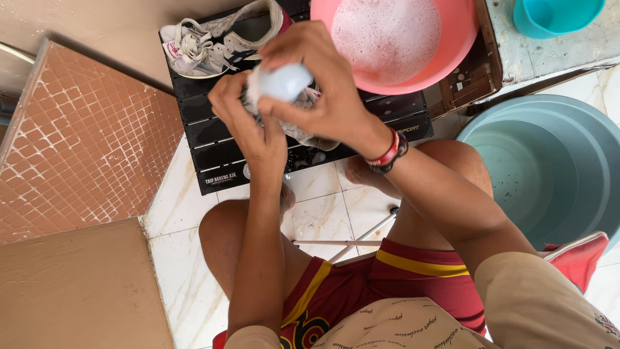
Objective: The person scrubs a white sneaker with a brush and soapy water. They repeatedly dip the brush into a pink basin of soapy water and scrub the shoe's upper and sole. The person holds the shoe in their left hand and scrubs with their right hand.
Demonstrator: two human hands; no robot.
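A wet shoe (298, 123) is held over a black slatted table (213, 152): the left hand (248, 126) grips it from the side with fingers curled round it, while the right hand (320, 87) closes on a pale brush (284, 82) pressed to the shoe. A second shoe (219, 39) lies on the table's far left, a pink basin (452, 39) of suds stands just right of the hands, and a grey-blue tub (555, 174) sits on the floor at right.

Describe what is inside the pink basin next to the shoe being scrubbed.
The pink basin holds pale, foamy, soapy water across its whole inside. Whatever lies under the foam is covered. The right hand hides its left edge.
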